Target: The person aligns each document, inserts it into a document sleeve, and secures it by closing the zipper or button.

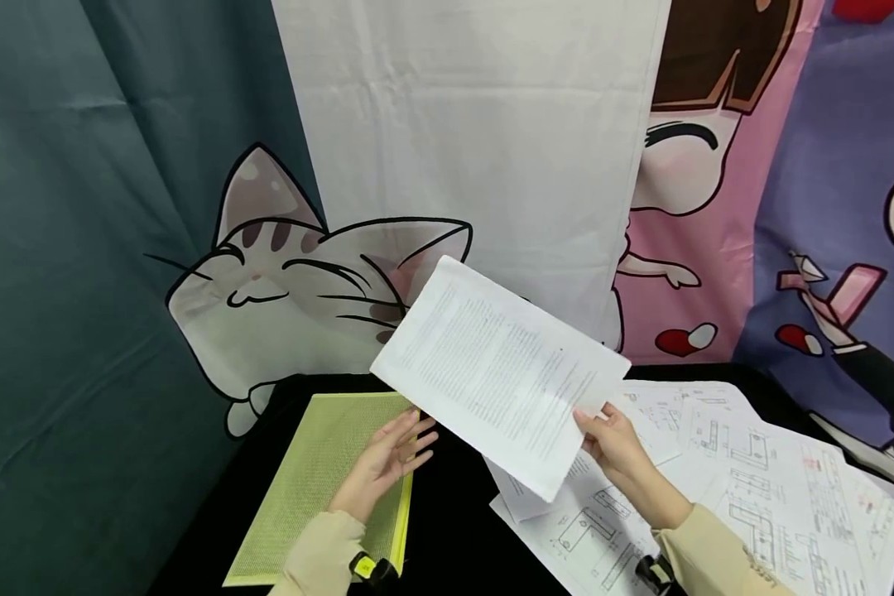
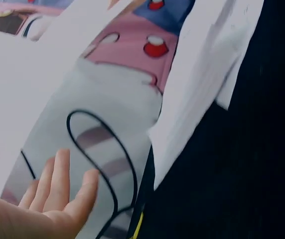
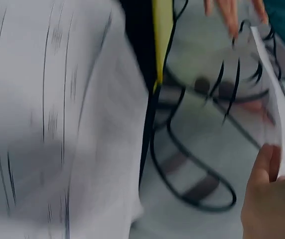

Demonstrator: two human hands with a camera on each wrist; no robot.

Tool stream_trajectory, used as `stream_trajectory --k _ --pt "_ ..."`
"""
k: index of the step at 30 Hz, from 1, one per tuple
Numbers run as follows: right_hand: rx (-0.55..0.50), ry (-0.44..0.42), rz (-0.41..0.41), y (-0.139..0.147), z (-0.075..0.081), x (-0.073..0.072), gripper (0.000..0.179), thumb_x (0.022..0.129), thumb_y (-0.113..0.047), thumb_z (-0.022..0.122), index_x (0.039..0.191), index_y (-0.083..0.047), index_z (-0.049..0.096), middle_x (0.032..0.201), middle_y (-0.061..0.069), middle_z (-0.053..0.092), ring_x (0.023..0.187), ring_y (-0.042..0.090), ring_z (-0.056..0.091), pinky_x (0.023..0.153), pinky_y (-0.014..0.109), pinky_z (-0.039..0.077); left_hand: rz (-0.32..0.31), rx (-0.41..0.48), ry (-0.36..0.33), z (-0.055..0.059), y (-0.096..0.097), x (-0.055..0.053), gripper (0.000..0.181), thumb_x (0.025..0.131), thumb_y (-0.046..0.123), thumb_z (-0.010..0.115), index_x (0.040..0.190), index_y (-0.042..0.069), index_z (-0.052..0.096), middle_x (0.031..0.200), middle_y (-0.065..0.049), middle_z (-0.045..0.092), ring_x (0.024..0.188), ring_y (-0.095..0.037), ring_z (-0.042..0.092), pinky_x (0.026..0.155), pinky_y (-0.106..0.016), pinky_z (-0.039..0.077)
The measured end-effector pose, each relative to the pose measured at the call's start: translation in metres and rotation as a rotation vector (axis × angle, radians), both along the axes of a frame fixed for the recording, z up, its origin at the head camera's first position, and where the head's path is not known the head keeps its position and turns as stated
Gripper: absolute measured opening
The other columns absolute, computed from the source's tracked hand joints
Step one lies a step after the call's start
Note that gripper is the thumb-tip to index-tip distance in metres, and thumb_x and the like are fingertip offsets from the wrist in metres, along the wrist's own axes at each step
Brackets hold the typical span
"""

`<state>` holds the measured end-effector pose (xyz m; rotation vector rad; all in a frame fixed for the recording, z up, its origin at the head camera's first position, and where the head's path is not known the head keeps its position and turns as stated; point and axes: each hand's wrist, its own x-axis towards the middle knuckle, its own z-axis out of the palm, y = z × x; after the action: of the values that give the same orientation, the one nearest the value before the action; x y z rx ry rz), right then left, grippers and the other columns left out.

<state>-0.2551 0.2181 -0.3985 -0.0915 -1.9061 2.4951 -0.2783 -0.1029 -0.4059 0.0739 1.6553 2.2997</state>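
Note:
My right hand (image 1: 617,443) pinches the lower right edge of a printed sheet of paper (image 1: 499,372), raised and tilted above the table. In the right wrist view the thumb and fingers (image 3: 267,167) grip that edge, and the sheet appears nearly edge-on. My left hand (image 1: 387,459) is held over a yellow-green mesh zip folder (image 1: 328,472), its fingers spread and nothing in them. The left wrist view shows the left hand (image 2: 53,204) with extended fingers, apart from the paper.
Several loose sheets with technical drawings (image 1: 760,488) overlap on the right half of the black table (image 1: 454,513). A curtain with cartoon prints (image 1: 462,124) hangs behind the table's far edge.

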Motion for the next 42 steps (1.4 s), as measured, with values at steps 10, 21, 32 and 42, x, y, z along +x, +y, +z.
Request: stream_trajectory --k 10,21,32,42 --pt "-0.21 -0.126 0.049 -0.039 -0.008 0.023 0.03 0.097 0.002 0.04 0.123 -0.005 0.027 0.095 -0.003 0.059 0.084 0.003 0.067 0.091 0.02 0.05 0.159 0.216 -0.08 0.008 0.046 0.007 0.018 0.093 0.022 0.06 0.108 0.015 0.053 0.09 0.009 0.066 0.085 -0.007 0.064 0.085 -0.028 0.047" --pt "-0.21 -0.121 0.049 -0.052 -0.017 0.034 0.027 0.095 0.004 0.043 0.119 -0.008 0.036 0.097 -0.006 0.061 0.089 0.006 0.067 0.091 0.025 0.051 0.264 0.297 -0.115 0.019 0.061 0.012 0.028 0.092 0.008 0.059 0.118 0.007 0.049 0.092 0.009 0.069 0.088 -0.007 0.065 0.086 -0.024 0.051" --pt "-0.195 0.064 0.175 -0.028 -0.025 0.031 0.032 0.092 0.003 0.05 0.11 -0.024 0.052 0.1 -0.01 0.067 0.09 0.005 0.066 0.083 0.023 0.055 0.37 -0.027 -0.008 0.015 0.039 0.005 0.039 0.088 0.017 0.066 0.118 -0.002 0.048 0.081 0.007 0.069 0.072 -0.005 0.066 0.071 -0.02 0.056" --pt "0.156 0.117 0.278 -0.006 -0.008 0.024 0.026 0.1 -0.019 0.046 0.125 -0.015 0.047 0.104 -0.011 0.063 0.093 0.005 0.062 0.078 0.022 0.054 0.171 -0.214 0.073 0.019 0.012 0.023 0.033 0.088 0.014 0.065 0.116 -0.001 0.057 0.089 -0.002 0.072 0.075 -0.014 0.069 0.071 -0.03 0.058"
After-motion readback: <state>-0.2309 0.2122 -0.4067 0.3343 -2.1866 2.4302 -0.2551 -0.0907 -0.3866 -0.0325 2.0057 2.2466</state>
